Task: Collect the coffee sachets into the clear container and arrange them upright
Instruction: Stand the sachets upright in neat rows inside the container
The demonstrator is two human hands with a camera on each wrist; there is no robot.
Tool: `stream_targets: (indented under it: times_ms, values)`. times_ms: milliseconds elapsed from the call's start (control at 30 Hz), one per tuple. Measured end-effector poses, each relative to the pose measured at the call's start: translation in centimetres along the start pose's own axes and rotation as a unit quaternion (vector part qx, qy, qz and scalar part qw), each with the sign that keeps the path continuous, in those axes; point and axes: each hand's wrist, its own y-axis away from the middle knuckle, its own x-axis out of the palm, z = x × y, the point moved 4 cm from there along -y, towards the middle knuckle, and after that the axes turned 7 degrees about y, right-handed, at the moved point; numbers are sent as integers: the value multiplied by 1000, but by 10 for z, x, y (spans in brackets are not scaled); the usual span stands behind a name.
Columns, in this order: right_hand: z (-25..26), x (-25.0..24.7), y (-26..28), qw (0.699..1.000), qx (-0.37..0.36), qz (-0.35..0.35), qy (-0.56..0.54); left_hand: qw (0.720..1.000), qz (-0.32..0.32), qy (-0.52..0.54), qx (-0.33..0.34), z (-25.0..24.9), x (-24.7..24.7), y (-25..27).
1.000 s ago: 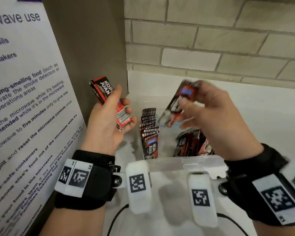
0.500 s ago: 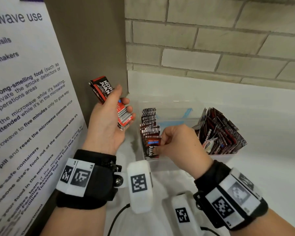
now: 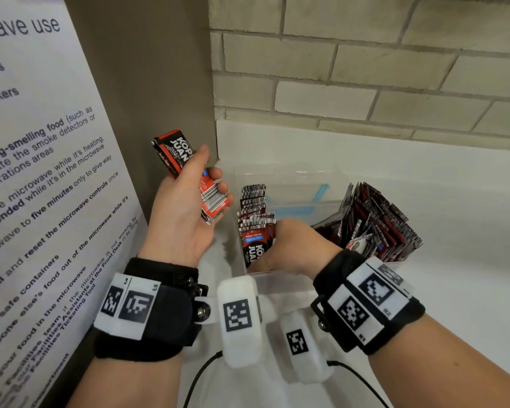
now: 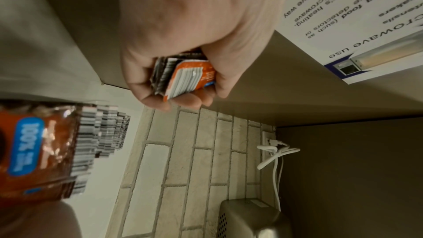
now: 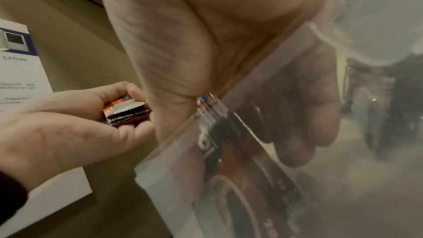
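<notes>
Since the earlier frame, right hand (image 3: 289, 245) dropped into the container (image 3: 330, 207), fingers curled against upright sachets (image 3: 255, 231) at 9 o'clock. Left hand (image 3: 183, 213) clasps a stack (image 3: 186, 166), long axis toward 11 o'clock.

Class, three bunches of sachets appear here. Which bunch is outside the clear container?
The bunch in the left hand, the held sachets; the upright row and leaning pile sit inside the container.
</notes>
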Motion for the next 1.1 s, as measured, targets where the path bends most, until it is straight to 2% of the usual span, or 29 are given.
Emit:
stream_targets:
  times_ms: [133, 300, 1100]
  values:
    - [1, 5, -1, 998, -5, 63, -10, 1000, 2, -1, -2, 0, -1, -1]
    - [-1, 8, -3, 997, 2, 79, -16, 1000, 4, -4, -5, 2, -1, -1]
    - [-1, -3, 0, 992, 0, 53, -110, 1000, 11, 6, -15, 3, -2, -2]
